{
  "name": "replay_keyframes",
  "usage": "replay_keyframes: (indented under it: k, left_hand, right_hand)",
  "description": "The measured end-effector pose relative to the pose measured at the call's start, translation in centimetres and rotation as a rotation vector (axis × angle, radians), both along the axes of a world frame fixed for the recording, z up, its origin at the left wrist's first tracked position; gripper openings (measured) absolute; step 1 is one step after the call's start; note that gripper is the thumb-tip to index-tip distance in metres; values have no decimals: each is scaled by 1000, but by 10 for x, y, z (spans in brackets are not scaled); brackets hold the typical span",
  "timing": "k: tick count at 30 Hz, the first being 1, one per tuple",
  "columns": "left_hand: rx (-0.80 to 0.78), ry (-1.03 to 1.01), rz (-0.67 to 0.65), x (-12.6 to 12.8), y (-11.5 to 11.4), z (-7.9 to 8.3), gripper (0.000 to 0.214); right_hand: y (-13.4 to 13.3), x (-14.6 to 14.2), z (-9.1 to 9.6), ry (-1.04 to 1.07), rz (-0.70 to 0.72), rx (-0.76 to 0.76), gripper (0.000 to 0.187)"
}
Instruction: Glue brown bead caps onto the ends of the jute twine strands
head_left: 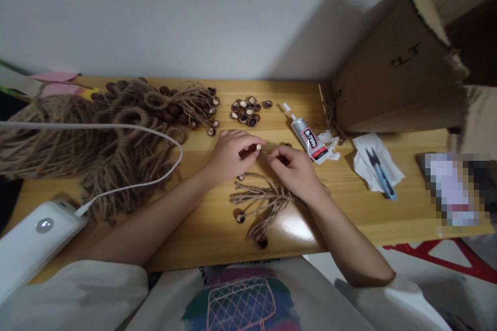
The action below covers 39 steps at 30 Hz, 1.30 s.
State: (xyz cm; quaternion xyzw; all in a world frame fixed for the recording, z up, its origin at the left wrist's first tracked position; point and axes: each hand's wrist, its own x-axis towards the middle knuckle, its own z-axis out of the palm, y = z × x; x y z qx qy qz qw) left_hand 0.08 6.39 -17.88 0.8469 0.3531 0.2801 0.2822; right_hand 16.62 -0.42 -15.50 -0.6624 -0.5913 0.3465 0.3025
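Note:
My left hand point(232, 154) pinches a small brown nut shell point(258, 147) between thumb and fingertips above the wooden table point(202, 227). My right hand point(294, 169) is closed just to its right, fingertips pinched on the end of a thin jute cord point(265, 153) that meets the shell. A bundle of jute cords point(261, 197) with shells on their ends lies under my right wrist. A small heap of loose shells point(247, 109) sits further back.
A large pile of jute rope and finished tassels point(97, 134) covers the left side, crossed by a white cable point(128, 132) from a white power bank point(34, 238). Glue tube point(307, 137), scissors on tissue point(380, 170) and a cardboard box point(399, 77) lie right.

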Motion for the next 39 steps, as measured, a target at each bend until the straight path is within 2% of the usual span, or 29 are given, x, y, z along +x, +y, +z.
replay_keyframes:
  k: [19,39]
  left_hand:
    - [134,-115,-152,0,-2,-8,20]
    - [108,-151,-206,0,-2,-6,22]
  right_hand:
    - [0,0,0,-13,5,8,19]
    - [-1,0,2,-25,20,3,14]
